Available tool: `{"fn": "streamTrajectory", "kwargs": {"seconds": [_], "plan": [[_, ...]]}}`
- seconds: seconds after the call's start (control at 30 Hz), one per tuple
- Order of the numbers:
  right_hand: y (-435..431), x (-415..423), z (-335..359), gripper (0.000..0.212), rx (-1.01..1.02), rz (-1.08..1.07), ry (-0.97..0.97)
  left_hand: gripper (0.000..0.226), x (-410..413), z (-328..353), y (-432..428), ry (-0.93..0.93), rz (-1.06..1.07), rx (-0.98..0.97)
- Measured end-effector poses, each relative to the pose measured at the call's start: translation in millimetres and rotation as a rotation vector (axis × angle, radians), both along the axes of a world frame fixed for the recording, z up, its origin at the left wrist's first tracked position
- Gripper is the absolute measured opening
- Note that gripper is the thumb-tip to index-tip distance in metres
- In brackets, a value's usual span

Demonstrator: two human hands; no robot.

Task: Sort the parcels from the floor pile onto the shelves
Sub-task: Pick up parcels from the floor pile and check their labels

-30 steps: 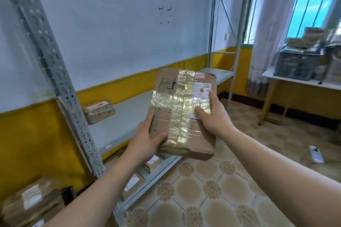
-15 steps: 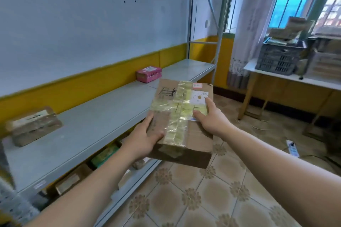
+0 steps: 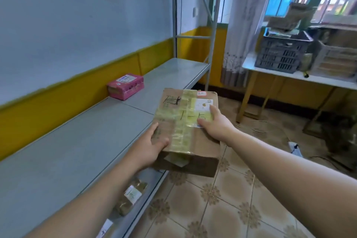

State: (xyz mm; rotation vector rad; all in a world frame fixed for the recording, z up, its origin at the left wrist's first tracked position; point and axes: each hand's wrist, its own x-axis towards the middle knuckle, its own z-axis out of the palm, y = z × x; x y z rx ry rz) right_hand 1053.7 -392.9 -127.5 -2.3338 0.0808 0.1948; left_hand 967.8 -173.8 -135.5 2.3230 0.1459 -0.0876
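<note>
**Taped parcel held at the shelf's front edge**

Nearest, under the left forearm, a small taped packet (image 3: 133, 195) lies on the lower shelf level. Above it, both hands hold the cardboard parcel (image 3: 202, 147), which is in the air over the front edge of the grey shelf (image 3: 77, 141) and partly over the tiled floor (image 3: 222, 199). The left hand (image 3: 152, 147) has its grip closed on the near left corner, thumb on top. The right hand (image 3: 216, 124) has its grip on the right side, thumb across the label. Farther back on the shelf sits a pink parcel (image 3: 125, 86). A grey crate (image 3: 280, 54) stands on the far desk (image 3: 251, 66).
</note>
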Motion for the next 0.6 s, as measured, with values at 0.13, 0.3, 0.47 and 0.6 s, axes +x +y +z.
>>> {"fn": "streamTrajectory", "kwargs": {"seconds": [0.13,0.3,0.47,0.6], "plan": [[-18.3,74.0,-13.0,0.080,0.023,0.006,0.002,0.068,75.0,-7.0,-15.0,-0.005,0.004,0.014],[-44.0,179.0,-22.1,0.080,0.024,0.048,-0.014,0.069,170.3,-12.0,-47.1,-0.009,0.049,0.002],[-44.7,267.9,-26.8,0.081,0.006,0.156,0.026,0.068,236.3,-18.6,-56.1,0.039,0.153,0.001],[-12.0,324.4,-38.0,0.082,0.001,0.258,0.060,0.067,274.2,-26.9,-36.2,0.075,0.264,-0.022]]}}
